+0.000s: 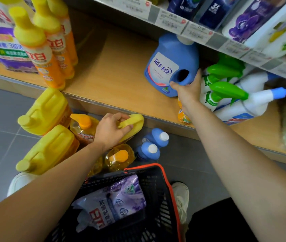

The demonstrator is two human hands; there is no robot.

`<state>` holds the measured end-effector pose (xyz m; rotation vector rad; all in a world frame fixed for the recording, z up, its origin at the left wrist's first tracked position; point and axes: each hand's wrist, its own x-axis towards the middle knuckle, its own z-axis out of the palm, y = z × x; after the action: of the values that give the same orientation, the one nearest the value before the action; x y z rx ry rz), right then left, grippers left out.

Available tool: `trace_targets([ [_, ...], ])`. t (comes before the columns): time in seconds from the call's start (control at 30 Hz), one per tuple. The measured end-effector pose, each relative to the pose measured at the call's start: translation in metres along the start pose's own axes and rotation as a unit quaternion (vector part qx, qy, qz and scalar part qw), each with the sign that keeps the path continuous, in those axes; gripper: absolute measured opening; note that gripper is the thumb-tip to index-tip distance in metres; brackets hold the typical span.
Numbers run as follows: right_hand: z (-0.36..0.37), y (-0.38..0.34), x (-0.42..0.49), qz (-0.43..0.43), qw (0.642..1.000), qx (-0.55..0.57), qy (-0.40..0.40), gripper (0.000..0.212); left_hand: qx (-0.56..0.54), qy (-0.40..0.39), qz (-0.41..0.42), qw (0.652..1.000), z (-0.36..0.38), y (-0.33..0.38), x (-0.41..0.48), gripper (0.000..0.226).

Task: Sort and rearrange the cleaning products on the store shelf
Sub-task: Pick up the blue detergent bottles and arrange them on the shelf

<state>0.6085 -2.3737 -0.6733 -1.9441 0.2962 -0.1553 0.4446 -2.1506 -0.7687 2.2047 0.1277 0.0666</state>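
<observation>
A blue detergent jug (166, 67) with a white label stands on the wooden shelf (117, 67). My right hand (188, 90) grips its handle at the lower right. On the floor below the shelf edge, my left hand (111, 130) is closed over the handle of a yellow jug (135, 124). Two more yellow jugs (46, 110) (47, 151) lie to its left. Orange-capped bottles (83, 124) (119, 157) and two small blue bottles (153, 142) stand on the floor nearby.
Yellow-capped orange bottles (39, 48) and a purple pack (0, 35) crowd the shelf's left. Green and white spray bottles (229, 89) lie at the right. A black basket (156, 198) with an orange rim holds a purple refill pouch (114, 201). An upper shelf (200, 30) overhangs.
</observation>
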Motion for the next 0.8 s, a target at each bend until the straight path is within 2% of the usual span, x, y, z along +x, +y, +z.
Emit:
trace_targets([
  [0.1, -0.001, 0.005, -0.006, -0.024, 0.999, 0.019, 0.032, 0.091, -0.005, 0.004, 0.006, 1.000, 0.001, 0.000, -0.001, 0.032],
  [0.2, 0.000, 0.008, -0.012, -0.040, 0.998, -0.021, 0.050, 0.059, -0.010, 0.001, 0.006, 1.000, 0.001, 0.002, -0.001, 0.032],
  [0.3, 0.005, 0.006, -0.014, -0.016, 1.000, 0.000, -0.010, 0.037, -0.010, -0.003, 0.006, 1.000, 0.001, 0.003, -0.001, 0.032],
  [0.4, 0.008, 0.000, -0.012, 0.025, 0.991, 0.069, -0.113, 0.035, -0.011, -0.007, 0.007, 1.000, 0.002, 0.004, -0.002, 0.032],
  [0.5, 0.004, -0.001, -0.015, 0.023, 0.983, 0.083, -0.160, 0.043, -0.009, -0.011, 0.006, 1.000, 0.002, 0.004, -0.001, 0.032],
  [0.63, -0.004, 0.000, -0.028, 0.014, 0.980, 0.084, -0.180, 0.051, 0.000, -0.026, 0.001, 1.000, 0.000, 0.004, -0.001, 0.034],
  [0.8, -0.025, -0.009, -0.043, -0.002, 0.980, 0.063, -0.187, 0.037, 0.014, -0.068, -0.014, 0.998, -0.007, 0.010, 0.000, 0.037],
])
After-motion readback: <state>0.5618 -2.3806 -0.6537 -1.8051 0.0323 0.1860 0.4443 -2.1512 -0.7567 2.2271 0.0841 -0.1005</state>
